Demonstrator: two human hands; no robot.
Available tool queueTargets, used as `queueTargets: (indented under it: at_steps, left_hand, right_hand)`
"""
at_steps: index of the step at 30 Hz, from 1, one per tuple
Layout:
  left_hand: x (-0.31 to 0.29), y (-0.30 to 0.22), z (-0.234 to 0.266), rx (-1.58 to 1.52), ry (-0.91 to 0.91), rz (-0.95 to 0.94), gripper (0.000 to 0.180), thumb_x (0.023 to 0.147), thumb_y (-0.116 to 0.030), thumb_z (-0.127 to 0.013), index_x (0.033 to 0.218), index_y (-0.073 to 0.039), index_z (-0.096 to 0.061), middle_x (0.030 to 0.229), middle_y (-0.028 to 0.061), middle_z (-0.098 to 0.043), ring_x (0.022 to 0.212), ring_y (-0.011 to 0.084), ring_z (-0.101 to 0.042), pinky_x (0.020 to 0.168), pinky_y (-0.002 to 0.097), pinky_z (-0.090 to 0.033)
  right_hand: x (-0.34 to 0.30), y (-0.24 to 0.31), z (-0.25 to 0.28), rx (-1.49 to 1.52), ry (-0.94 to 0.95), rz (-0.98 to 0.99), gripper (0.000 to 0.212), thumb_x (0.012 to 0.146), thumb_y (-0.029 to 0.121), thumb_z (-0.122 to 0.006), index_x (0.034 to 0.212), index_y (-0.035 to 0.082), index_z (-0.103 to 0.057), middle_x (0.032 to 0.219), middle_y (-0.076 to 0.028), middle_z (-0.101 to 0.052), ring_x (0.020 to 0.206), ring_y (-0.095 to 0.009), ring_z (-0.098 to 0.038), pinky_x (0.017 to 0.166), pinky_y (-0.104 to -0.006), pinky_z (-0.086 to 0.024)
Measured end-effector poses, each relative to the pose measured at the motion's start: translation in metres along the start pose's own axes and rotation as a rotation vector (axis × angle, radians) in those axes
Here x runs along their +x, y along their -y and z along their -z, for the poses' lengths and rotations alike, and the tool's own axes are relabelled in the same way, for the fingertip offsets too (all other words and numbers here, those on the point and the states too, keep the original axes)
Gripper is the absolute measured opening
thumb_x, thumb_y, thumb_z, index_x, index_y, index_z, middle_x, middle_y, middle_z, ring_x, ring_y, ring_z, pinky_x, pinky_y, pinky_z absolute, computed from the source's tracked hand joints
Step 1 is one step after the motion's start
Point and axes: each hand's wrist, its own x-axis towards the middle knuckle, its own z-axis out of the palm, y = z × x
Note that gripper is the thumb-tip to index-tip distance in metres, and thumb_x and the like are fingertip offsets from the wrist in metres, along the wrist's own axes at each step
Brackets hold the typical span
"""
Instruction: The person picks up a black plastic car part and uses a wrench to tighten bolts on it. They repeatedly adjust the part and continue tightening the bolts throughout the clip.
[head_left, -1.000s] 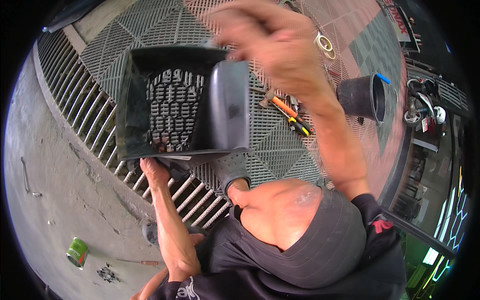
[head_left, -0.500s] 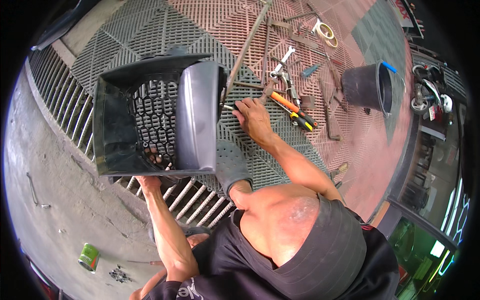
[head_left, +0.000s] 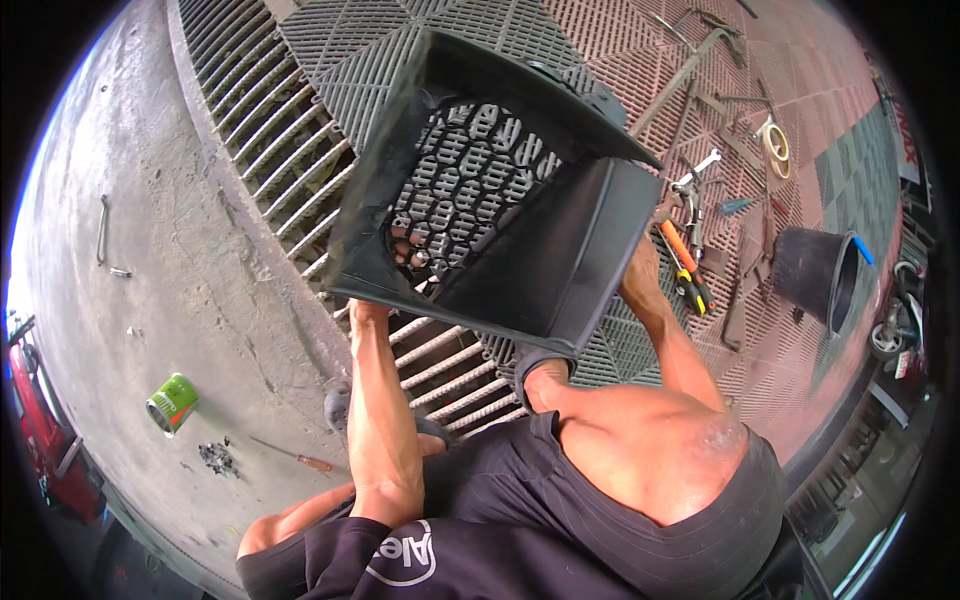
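A black plastic housing [head_left: 590, 240] with a honeycomb mesh grille [head_left: 475, 170] is held up before me, tilted with its open side toward me. From below, my left hand [head_left: 368, 312] grips its near left part; some curled fingertips show through the mesh. My right hand [head_left: 642, 268] is at the right wall of the housing. That wall hides its fingers, so I cannot see what they hold or touch. Just right of this hand lie an orange-handled hammer [head_left: 677, 245] and a yellow-and-black-handled tool [head_left: 692, 292].
Wrenches [head_left: 700, 170], metal bars and tape rolls [head_left: 775, 148] lie on the grid floor tiles. A black bucket [head_left: 812, 272] stands at right. A metal grating [head_left: 275, 150] runs beneath the housing. On the concrete at left are a green can [head_left: 173, 402] and a screwdriver [head_left: 295, 456].
The housing has turned clockwise, and its right side now covers much of my right hand, whose fingers showed before. The whole view has shifted, bringing more concrete floor in at left.
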Motion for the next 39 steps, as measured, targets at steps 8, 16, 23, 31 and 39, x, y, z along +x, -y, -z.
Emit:
queueTargets:
  at_steps: [8,16,23,31,39]
  left_hand:
    - [-0.007,-0.011,0.01,0.173,-0.063,-0.001,0.049,0.105,-0.042,-0.057,0.13,-0.001,-0.065,0.101,0.0164,-0.076,0.073,0.0195,-0.07,0.065,0.0333,-0.063]
    - [-0.01,-0.012,-0.013,0.149,-0.067,-0.097,0.052,0.103,-0.046,-0.062,0.127,0.0,-0.066,0.098,0.0162,-0.075,0.075,0.0208,-0.07,0.066,0.0324,-0.06]
    - [-0.013,-0.008,-0.038,-0.004,-0.087,-0.015,0.051,0.107,-0.046,-0.056,0.127,-0.001,-0.066,0.093,0.0112,-0.074,0.077,0.0202,-0.071,0.065,0.0353,-0.062]
    - [-0.016,0.002,-0.041,-0.119,-0.166,0.133,0.036,0.11,-0.043,-0.054,0.125,-0.011,-0.063,0.084,0.0114,-0.074,0.068,0.0257,-0.074,0.052,0.0409,-0.063]
    - [-0.023,-0.003,-0.04,-0.021,-0.121,0.159,0.042,0.104,-0.044,-0.062,0.114,-0.003,-0.069,0.089,0.0128,-0.075,0.071,0.0229,-0.073,0.056,0.0369,-0.063]
  right_hand:
    - [0.002,0.036,0.054,1.188,-0.076,-0.568,0.024,0.106,0.011,-0.063,0.126,-0.001,-0.066,0.094,-0.003,-0.064,0.077,-0.013,-0.063,0.073,-0.0276,-0.053]
    - [0.052,0.104,0.197,1.364,-0.298,-0.029,0.036,0.102,-0.001,-0.06,0.138,-0.002,-0.064,0.108,-0.011,-0.074,0.101,-0.022,-0.073,0.093,-0.0384,-0.06]
    - [0.113,0.194,0.198,0.416,-0.139,0.548,0.047,0.085,-0.016,-0.069,0.127,0.004,-0.073,0.115,-0.011,-0.077,0.097,-0.02,-0.075,0.087,-0.0332,-0.06]
    - [0.112,0.196,0.149,0.479,0.064,0.657,0.07,0.07,-0.018,-0.073,0.133,0.012,-0.072,0.133,-0.01,-0.074,0.106,-0.026,-0.075,0.084,-0.0327,-0.061]
    - [0.107,0.198,0.143,0.811,0.238,0.47,0.065,0.082,-0.02,-0.062,0.14,0.01,-0.067,0.139,-0.013,-0.07,0.117,-0.024,-0.073,0.093,-0.0306,-0.059]
